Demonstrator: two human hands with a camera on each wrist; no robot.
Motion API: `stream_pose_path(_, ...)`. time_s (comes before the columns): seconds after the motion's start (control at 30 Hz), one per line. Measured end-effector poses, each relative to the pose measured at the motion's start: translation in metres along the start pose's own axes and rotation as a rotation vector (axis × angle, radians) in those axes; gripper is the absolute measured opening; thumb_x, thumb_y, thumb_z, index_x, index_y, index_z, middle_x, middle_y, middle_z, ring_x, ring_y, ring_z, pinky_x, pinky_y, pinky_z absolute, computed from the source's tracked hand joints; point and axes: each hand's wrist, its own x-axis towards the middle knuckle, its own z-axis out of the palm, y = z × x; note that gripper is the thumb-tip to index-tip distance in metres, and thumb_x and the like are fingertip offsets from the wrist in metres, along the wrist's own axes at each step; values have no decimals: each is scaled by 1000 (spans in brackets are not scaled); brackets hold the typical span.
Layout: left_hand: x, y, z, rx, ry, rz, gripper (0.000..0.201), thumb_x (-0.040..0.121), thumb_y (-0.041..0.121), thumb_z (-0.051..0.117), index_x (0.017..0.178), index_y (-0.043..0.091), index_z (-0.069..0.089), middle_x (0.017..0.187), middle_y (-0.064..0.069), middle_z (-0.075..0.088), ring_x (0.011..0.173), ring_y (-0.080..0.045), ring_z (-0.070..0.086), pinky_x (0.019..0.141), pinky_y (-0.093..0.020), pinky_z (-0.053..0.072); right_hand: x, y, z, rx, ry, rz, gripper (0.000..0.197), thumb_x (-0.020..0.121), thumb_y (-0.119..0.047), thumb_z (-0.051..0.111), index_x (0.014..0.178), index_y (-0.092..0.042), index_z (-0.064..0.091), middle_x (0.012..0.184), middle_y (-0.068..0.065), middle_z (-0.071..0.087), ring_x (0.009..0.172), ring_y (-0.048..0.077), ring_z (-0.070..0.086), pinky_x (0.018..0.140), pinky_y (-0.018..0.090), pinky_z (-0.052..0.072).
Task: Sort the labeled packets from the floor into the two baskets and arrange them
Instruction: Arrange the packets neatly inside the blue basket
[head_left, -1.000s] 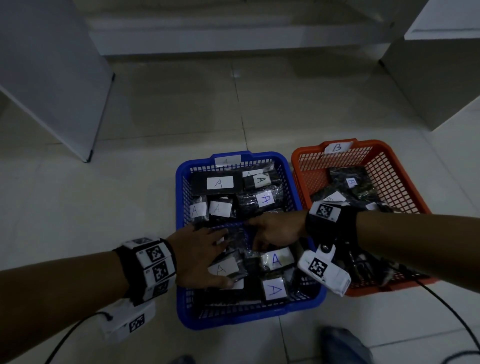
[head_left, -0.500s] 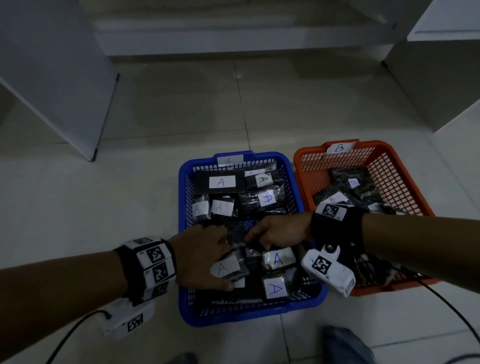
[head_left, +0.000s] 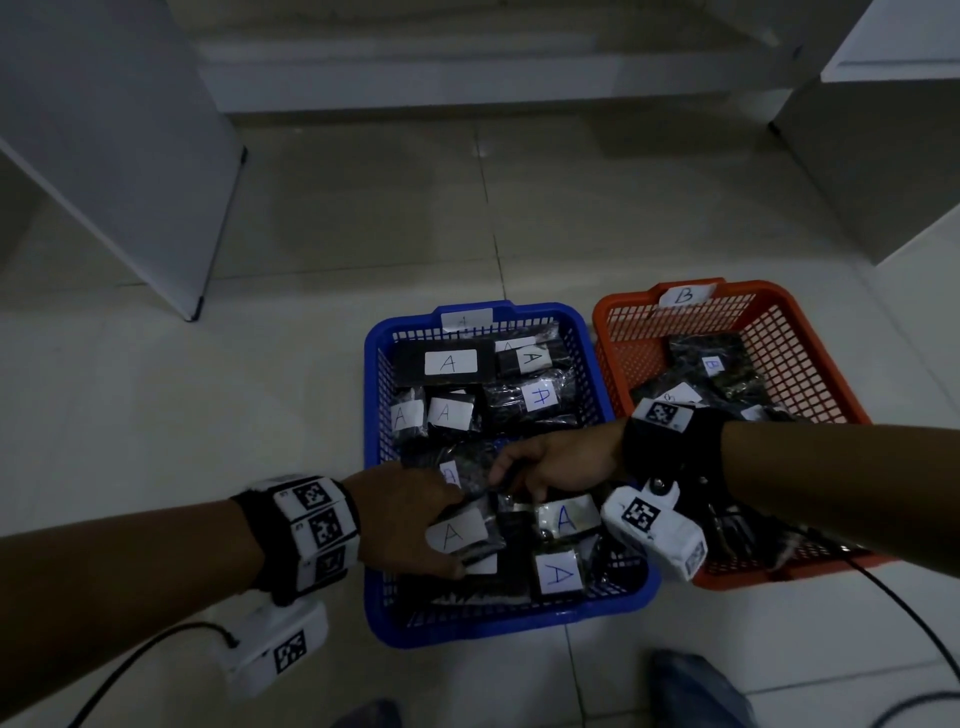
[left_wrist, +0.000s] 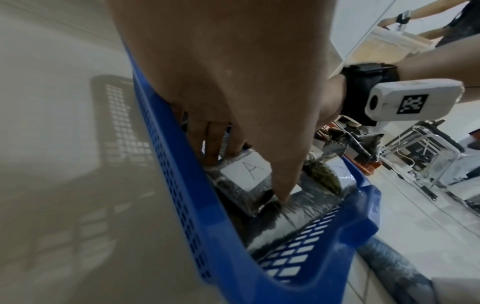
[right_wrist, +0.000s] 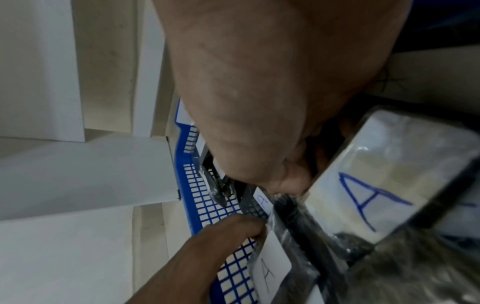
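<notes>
While the packets are tidied in the blue basket (head_left: 613, 605), an A packet (head_left: 460, 535) is pinched by the left hand (head_left: 402, 522) to square it; the right hand (head_left: 558, 462), close beside, is curled over another packet (head_left: 563, 519).

Dim head view; wrist views brighter, blurred, edge-warped.

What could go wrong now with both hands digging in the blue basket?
1. The left hand grips one packet marked A at its ends; the packets look shiny, so it might slip out.
2. The right hand crosses over the orange basket, so its wrist camera or cable could snag the rim.
3. The blue basket is crowded, so moving one packet may flip others and hide their letters.
</notes>
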Motion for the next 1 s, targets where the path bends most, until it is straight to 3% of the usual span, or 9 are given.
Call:
stream_pose_path(0.1,0,3,-2,16,-5,-17,57,84,69,59,116,21,55,104,7,52,85,-9,47,73,-23,37,2,-1,-2,69,14,11,38,89,1,49,118,-20,60,98,8,60,71,12,50,56,22,39)
stream_pose_path(0.17,0,3,-1,11,4,-16,62,82,72,59,116,19,57,110,5,55,88,-11,51,77,-25,44,3,-3,-4,104,47,32,37,94,4,47,123,-13,61,87,3,60,62,8,50,52,19,42)
stream_pose_path(0.27,1,2,-2,-20,-2,-20,71,79,75,60,125,21,55,120,5,54,97,-11,53,87,-28,49,3,-3,-4,68,63,3,30,97,0,49,118,-12,66,90,5,61,67,10,51,57,21,44)
stream_pose_path(0.37,1,4,-5,-45,-30,-35,67,80,72,62,123,22,51,103,10,52,81,-4,46,72,-17,40,3,1,0,-62,103,-36,24,98,-7,52,115,-16,68,92,-4,64,73,3,56,62,13,45)
stream_pose_path(0.47,1,4,-7,-35,-56,-52,63,80,72,63,118,23,48,83,15,43,70,-2,41,63,-18,35,5,5,5,-105,87,-64,25,101,-9,48,121,-12,64,85,-9,60,53,-8,49,51,8,39)
stream_pose_path(0.53,0,4,-7,-47,-71,-45,63,80,70,64,120,23,47,88,15,48,72,-3,42,62,-16,34,5,5,6,-140,86,-86,28,102,-10,46,124,-11,64,80,-11,59,50,-7,47,50,10,38)
stream_pose_path(0.73,-3,1,-1,3,-30,-28,63,87,62,61,132,20,46,116,5,52,95,-11,50,83,-23,38,4,6,7,-329,87,-128,22,101,-13,48,107,-18,69,92,-5,68,76,7,56,72,26,49)
stream_pose_path(0.87,-3,-5,4,-94,78,21,60,90,50,66,138,21,45,121,5,47,102,-10,48,88,-24,43,2,6,10,-417,279,-228,22,98,-16,55,112,-13,73,102,-5,73,84,6,63,78,21,49)
stream_pose_path(1.0,-4,-9,-4,-169,71,78,34,92,40,67,118,20,56,100,7,57,82,-5,52,72,-21,45,-8,0,11,-365,263,-280,19,93,-37,65,88,-23,78,85,-8,75,70,3,64,73,29,56)
